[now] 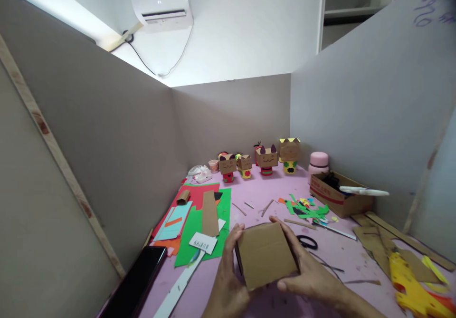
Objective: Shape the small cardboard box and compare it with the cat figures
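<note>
A brown cardboard box [267, 255] is held between both hands over the near middle of the pink table. My left hand [230, 270] grips its left side, fingers along the edge and thumb low. My right hand [302, 265] is closed on the right side, with a fingertip at the far corner and the thumb at the near edge. The box's flat top faces me; its underside is hidden. Black-handled scissors [307, 242] lie just right of my right hand. Left of my left hand are green paper [183, 251] and a cardboard strip [210, 213].
Several cardboard cat-faced figures [266, 159] stand at the back. A yellow glue gun [413, 284] lies near right, below an open carton [342, 197] and a pink bottle [318, 163]. Green paper scraps [308, 211] lie mid-right. A phone [137, 280] is near left. Grey partitions [231, 113] enclose the table.
</note>
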The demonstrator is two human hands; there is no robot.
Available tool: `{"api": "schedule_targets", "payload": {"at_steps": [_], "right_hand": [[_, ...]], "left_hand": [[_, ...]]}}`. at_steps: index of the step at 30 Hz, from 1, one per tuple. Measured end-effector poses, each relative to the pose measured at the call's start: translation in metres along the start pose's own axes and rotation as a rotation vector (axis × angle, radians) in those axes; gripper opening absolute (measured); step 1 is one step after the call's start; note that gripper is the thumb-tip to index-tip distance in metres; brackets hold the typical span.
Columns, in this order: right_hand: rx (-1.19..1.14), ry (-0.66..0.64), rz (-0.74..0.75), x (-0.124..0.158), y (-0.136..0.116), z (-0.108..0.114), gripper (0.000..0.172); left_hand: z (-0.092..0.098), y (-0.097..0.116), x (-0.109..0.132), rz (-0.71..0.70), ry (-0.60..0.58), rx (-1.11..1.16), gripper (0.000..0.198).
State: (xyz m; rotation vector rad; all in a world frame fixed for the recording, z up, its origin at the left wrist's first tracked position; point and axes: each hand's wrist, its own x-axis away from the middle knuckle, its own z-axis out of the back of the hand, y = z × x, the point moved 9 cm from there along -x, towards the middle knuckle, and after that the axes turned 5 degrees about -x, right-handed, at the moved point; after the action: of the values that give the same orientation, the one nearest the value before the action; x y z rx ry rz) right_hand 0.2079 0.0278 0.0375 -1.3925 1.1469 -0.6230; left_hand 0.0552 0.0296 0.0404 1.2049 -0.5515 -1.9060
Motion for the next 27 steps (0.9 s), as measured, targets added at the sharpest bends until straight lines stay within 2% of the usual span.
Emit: {"api": "schedule_targets", "payload": {"at_steps": [4, 7, 9, 13, 14, 17, 22, 24, 27], "right_hand": [[-0.043, 0.019, 0.006, -0.001, -0.002, 0.003, 0.110], [-0.067, 0.032, -0.014, -0.003, 0.001, 0.004, 0.104], [-0.064, 0.047, -0.012, -0.004, 0.002, 0.006, 0.104], [-0.020, 0.090, 0.019, -0.004, 0.001, 0.012, 0.105], [-0.006, 0.092, 0.022, -0.004, 0.002, 0.013, 0.104], [0.034, 0.080, 0.023, -0.004, 0.008, 0.013, 0.101], [0.089, 0.100, 0.050, -0.001, 0.019, 0.008, 0.112], [0.103, 0.107, 0.050, 0.000, 0.023, 0.003, 0.115], [0.122, 0.128, 0.053, 0.000, 0.027, -0.001, 0.113]], "left_hand": [[0.000, 0.013, 0.000, -0.119, -0.056, -0.027, 0.088], [-0.005, 0.016, 0.001, -0.134, -0.110, -0.048, 0.085], [-0.009, 0.013, 0.002, -0.081, -0.150, -0.034, 0.086], [-0.011, 0.001, 0.002, 0.112, -0.125, 0.147, 0.121], [-0.013, -0.003, 0.002, 0.163, -0.123, 0.220, 0.123], [-0.021, -0.011, 0.003, 0.264, -0.156, 0.362, 0.112], [-0.026, -0.011, 0.005, 0.299, -0.182, 0.346, 0.093], [-0.030, -0.006, 0.006, 0.289, -0.227, 0.423, 0.094], [-0.029, 0.002, 0.005, 0.261, -0.217, 0.460, 0.101]]}}
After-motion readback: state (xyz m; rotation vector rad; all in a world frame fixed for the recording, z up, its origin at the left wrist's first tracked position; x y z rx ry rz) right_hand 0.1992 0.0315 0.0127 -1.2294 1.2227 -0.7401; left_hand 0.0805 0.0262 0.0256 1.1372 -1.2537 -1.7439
